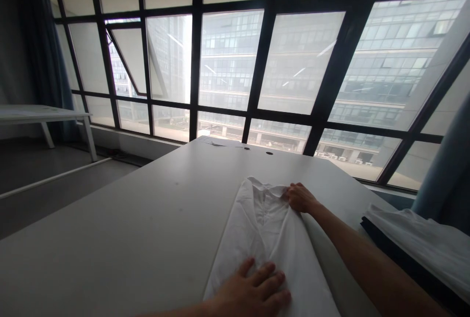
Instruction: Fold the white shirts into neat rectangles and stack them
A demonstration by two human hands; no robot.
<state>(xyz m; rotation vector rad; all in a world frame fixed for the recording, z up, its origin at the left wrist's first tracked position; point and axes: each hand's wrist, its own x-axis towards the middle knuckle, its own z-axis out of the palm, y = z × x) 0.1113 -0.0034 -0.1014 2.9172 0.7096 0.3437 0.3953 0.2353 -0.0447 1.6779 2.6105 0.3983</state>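
Observation:
A white garment (238, 229), which looks like a folded shirt, lies lengthwise on the white table (139, 219). Its far end narrows to a collar-like edge with creased cloth in the middle. My left hand (253, 287) rests flat on the near part of the cloth, fingers spread. At the far right corner of the garment, my right hand (299, 197) is closed on the edge of the fabric. The garment's near end runs out of the bottom of the view.
Folded white cloth (422, 238) sits on something dark at the right edge. A sheet of paper (220, 142) and two dark round cable holes are at the table's far end. Beyond stand large framed windows (231, 62). Another white table (44, 114) is at left, near a dark curtain.

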